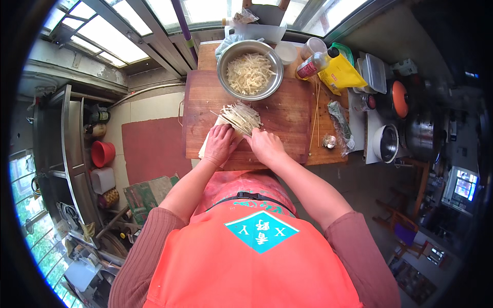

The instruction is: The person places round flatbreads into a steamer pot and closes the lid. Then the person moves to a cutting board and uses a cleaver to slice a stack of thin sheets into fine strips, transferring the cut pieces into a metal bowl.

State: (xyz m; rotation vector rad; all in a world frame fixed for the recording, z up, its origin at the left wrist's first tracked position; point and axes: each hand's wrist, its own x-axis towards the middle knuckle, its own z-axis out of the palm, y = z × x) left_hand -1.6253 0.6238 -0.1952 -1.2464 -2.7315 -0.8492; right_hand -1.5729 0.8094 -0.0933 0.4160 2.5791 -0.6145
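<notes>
A pile of pale shredded strips [242, 116] lies on the wooden cutting board [285, 104]. Just below its left side, my left hand [220, 143] bends its fingers over a pale, flat piece [206, 147]; whether this is food or a wrapper, I cannot tell. My right hand [266, 144] is curled at the lower right edge of the strips, thumb and forefinger close together; what lies inside its grasp is hidden. Beyond the pile, a steel bowl [278, 79] holds more pale shreds, and its base rests at the board's far edge.
Right of the board are chopsticks [314, 115], a garlic bulb [329, 141], a plastic-wrapped green item [340, 123], a bottle [312, 64] and a yellow packet [341, 73]. Farther right stand a white-rimmed bowl [386, 143] and pots. A window frame borders the far side.
</notes>
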